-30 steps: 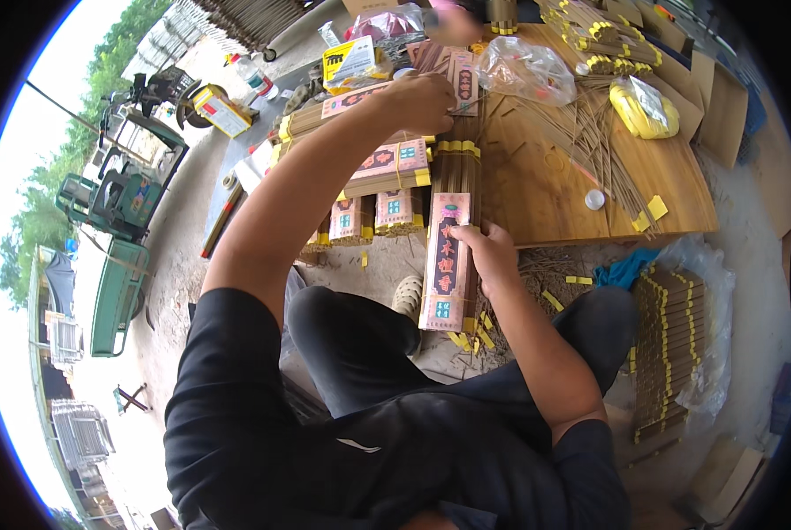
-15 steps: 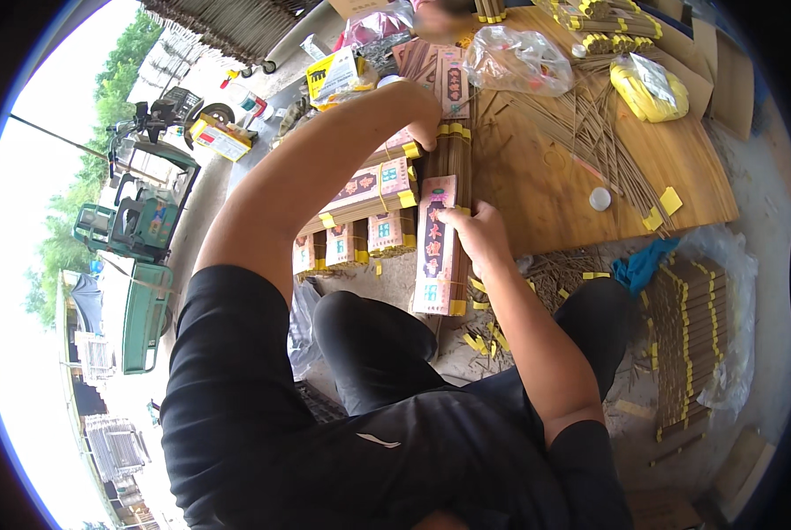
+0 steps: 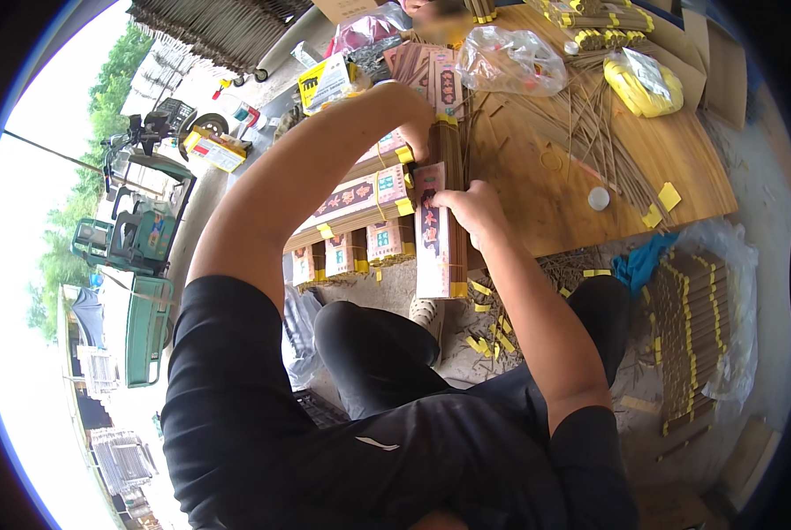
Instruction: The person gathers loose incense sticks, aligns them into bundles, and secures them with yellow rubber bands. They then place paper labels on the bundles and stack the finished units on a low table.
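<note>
A long bundle of brown incense sticks (image 3: pixel 455 250) with yellow ends lies at the table's left edge, its near end jutting toward me. A pink-and-dark paper label (image 3: pixel 431 231) lies along its top. My right hand (image 3: pixel 473 212) grips its right side, thumb pressed on the label and fingers mostly hidden underneath. Bent over the bundle's far left side, my left hand (image 3: pixel 420 134) is closed at the label's far end; its fingertips are partly hidden. Beside them, labelled incense bundles (image 3: pixel 351 201) are stacked on the left.
Loose sticks (image 3: pixel 594 146), a clear plastic bag (image 3: pixel 512 62), a yellow-wrapped pack (image 3: pixel 645 86) and a round white lid (image 3: pixel 599 199) lie on the wooden table (image 3: pixel 537 190). More bundles (image 3: pixel 692 331) rest at lower right. A green three-wheeler (image 3: pixel 139 230) stands left. Another person's blurred hand (image 3: pixel 440 22) shows at the far side.
The bundle's near end and label have shifted slightly away from me, with my right hand moving along. A shoe now shows below the bundle's end. My left hand stays near the same place.
</note>
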Tool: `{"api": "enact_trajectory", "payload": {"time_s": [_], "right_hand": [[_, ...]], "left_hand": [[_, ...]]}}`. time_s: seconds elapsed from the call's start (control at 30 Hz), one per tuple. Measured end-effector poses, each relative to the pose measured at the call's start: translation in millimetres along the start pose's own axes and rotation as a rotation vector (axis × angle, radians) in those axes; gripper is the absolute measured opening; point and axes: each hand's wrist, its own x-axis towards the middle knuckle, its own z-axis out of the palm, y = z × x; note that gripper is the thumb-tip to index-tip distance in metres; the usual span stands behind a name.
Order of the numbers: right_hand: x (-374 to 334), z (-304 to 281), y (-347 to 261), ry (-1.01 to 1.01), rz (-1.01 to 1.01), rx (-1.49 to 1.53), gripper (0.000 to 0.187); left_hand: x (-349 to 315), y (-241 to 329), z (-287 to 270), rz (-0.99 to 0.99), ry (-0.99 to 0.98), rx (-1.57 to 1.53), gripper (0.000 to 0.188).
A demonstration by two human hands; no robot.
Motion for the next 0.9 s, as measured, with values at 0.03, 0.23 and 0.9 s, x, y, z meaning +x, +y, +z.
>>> {"api": "enact_trajectory", "payload": {"time_s": [0.03,0.23,0.9], "right_hand": [[3.7,-0.9,-0.3,-0.006,0.003,0.011,0.029],[13.1,-1.6,10.8,0.02,-0.032,0.111,0.024],[49.4,17.2,-29.6,0.202,-0.204,-0.372,0.038]], "left_hand": [[-1.1,-0.1,-1.9,-0.004,-0.005,-0.006,0.067],[0.2,-2.1,-2.9,-0.028,-0.004,-0.007,0.065],[-18.0,-18.4,-8.9,-0.035,0.033,0.068,0.065]]}}
